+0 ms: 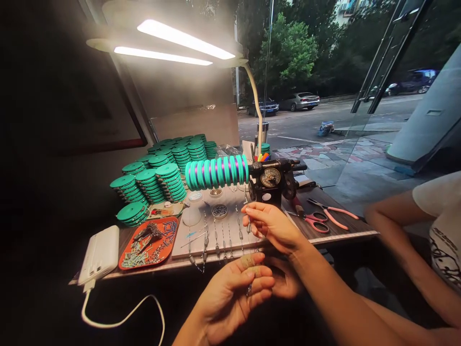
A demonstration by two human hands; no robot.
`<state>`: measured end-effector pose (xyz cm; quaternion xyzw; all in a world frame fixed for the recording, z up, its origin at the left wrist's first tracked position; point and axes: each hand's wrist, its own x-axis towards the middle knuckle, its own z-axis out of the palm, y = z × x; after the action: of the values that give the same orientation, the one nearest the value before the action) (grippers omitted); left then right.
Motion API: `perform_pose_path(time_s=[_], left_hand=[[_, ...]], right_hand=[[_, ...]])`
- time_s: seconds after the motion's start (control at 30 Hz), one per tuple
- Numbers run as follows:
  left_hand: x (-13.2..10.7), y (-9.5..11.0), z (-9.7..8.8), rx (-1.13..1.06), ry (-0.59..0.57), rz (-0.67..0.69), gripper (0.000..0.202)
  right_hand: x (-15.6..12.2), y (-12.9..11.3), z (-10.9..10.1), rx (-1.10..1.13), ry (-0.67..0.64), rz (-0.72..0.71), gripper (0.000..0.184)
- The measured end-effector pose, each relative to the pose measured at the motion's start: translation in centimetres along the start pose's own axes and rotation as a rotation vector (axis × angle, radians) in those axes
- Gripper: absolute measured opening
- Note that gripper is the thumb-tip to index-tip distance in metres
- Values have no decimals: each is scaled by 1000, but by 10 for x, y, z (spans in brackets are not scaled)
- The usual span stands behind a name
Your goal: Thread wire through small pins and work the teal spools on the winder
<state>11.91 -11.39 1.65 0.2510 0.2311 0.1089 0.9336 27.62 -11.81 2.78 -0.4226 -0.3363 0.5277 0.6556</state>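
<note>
Right hand (pixel 273 225) pinches a weighted line (pixel 248 228) below the teal spools (pixel 217 174). Left hand (pixel 230 290) is half-curled, nearer; can't tell if it's gripping anything.

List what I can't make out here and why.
Head view: a stretch of the thin line with a grey metal weight, hidden by fingers of the bare right hand.
Head view: shape of the small silvery metal piece at the bare left hand, partly covered by its fingers.
Head view: markings on the round cream dial, too small.
Head view: the thin white cable, cut off by the bottom edge.
</note>
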Motion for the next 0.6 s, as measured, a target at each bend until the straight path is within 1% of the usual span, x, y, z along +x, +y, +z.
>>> perform_pose_path(time_s=[0.07, 0.27, 0.4, 0.6], left_hand=[[0, 0, -2, -18, -5, -1, 24], [-2, -1, -6, -94, -69, 2, 25], [-2, -1, -8, -146, -82, 12, 25], [-2, -2, -12, -161, -95, 14, 25]], right_hand=[[1, 0, 1, -1, 2, 2, 23], [1, -1, 3, 5, 7, 11, 23], [1, -1, 5, -5, 7, 8, 24], [2, 1, 7, -9, 0, 9, 24]])
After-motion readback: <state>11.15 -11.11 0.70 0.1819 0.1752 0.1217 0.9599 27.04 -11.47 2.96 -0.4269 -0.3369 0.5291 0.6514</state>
